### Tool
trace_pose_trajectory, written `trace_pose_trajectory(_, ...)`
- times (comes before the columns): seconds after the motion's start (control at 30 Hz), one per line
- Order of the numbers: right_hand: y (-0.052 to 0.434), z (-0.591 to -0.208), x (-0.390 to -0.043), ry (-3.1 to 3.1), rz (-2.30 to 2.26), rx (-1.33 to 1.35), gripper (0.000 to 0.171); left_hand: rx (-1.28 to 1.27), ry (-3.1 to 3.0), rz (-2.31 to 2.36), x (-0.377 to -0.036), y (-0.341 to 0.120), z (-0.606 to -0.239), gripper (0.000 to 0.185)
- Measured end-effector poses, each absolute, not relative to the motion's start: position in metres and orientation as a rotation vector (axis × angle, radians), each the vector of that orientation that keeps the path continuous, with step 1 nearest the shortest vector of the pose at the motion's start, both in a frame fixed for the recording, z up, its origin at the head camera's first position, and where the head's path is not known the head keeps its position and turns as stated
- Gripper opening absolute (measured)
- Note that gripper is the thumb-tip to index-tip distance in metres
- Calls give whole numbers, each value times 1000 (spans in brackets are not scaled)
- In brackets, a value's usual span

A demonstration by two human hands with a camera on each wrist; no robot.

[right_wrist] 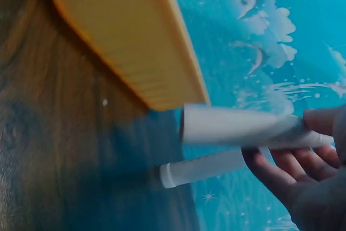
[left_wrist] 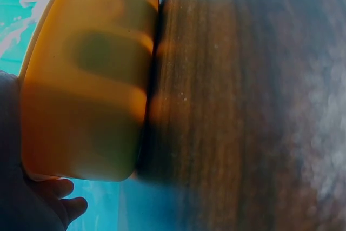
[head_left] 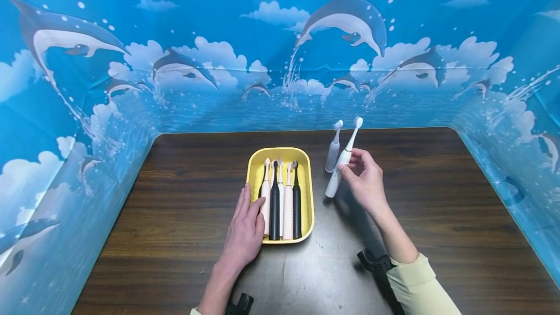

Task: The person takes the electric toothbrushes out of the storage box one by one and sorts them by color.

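In the head view, my right hand (head_left: 365, 179) pinches a white electric toothbrush (head_left: 334, 181) by its handle, tilted with the brush head up. The same white handle (right_wrist: 238, 125) lies between thumb and fingers in the right wrist view. Just behind it, a pale grey-lilac electric toothbrush (head_left: 332, 154) stands upright on the table. My left hand (head_left: 247, 232) rests over the left rim of a yellow tray (head_left: 310, 198), its fingers fairly straight. Inside the tray lie black toothbrushes (head_left: 274, 213) and pale pink ones (head_left: 288, 213), several in all, heads toward the back.
The dark wooden table (head_left: 175, 218) carries the tray near its middle. A blue dolphin-print cloth (head_left: 262, 101) rises along the back and both sides. Black wrist straps (head_left: 376, 260) sit on the forearms.
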State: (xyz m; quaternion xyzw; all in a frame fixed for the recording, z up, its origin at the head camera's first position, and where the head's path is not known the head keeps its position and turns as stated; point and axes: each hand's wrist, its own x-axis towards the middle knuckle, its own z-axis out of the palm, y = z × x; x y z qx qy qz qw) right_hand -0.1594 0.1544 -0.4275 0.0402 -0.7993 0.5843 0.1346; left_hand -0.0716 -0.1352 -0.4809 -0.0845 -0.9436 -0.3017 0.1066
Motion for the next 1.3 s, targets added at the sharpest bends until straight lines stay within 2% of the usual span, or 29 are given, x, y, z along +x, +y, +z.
trace_pose_trajectory(0.17, 154, -440, -171, -2289, 1460, 73, 39, -252, -2785, -898, -72, -135, -481, 38)
trace_pose_trajectory(0.53, 146, -465, -191, -2217, 1390, 73, 37, -283, -2735, -869, -74, -136, -484, 35)
trace_pose_trajectory(1.07, 144, -466, -195, -2233, 1376, 32, 39, -286, -2731, -849, -75, -136, -479, 36)
trace_pose_trajectory(1.3, 142, -462, -191, -2164, 1400, 17, 53, -247, -2776, -894, -73, -135, -479, 37)
